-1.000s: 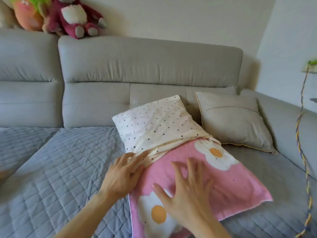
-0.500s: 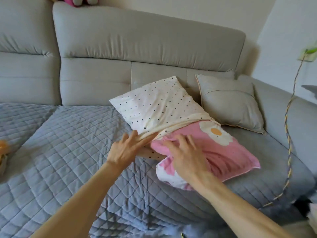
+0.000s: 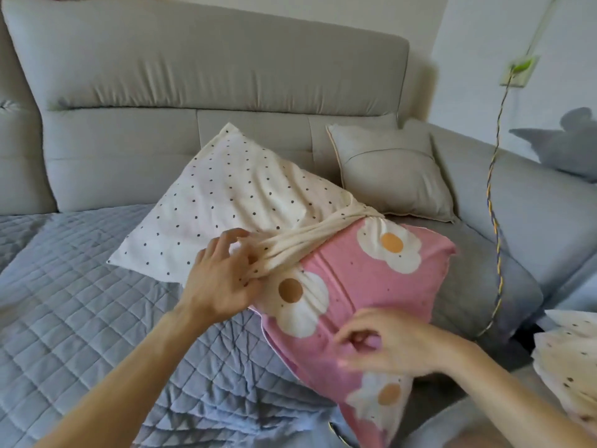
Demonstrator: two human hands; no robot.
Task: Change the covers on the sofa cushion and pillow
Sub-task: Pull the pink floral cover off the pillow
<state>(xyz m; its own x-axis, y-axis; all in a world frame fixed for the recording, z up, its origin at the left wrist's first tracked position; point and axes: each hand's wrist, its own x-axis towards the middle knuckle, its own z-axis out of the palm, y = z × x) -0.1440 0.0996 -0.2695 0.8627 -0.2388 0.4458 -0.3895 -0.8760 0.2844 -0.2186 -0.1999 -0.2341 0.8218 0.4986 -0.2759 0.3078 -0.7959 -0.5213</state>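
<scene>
A pillow lies across the sofa seat. Its far half wears a cream cover with dark dots [image 3: 226,202]; its near half shows a pink cover with white and orange flowers [image 3: 352,286]. The cream cover's open edge is bunched into a twisted band across the pillow's middle. My left hand [image 3: 223,279] grips that bunched edge at the pillow's left side. My right hand [image 3: 387,347] hovers over the near pink part with fingers curled, seemingly pinching the pink fabric. A beige square cushion [image 3: 391,176] leans against the backrest behind the pillow.
A grey quilted throw [image 3: 80,312] covers the seat of the beige sofa [image 3: 206,69]. A braided cord [image 3: 494,202] hangs from a wall socket at right. More cream dotted fabric [image 3: 568,367] lies at the right edge, and a grey soft shape [image 3: 568,143] sits on the armrest.
The cream edge has bunched into a twisted band and my left hand now grips it. My right hand slid toward me down the pink cover. The view has moved closer.
</scene>
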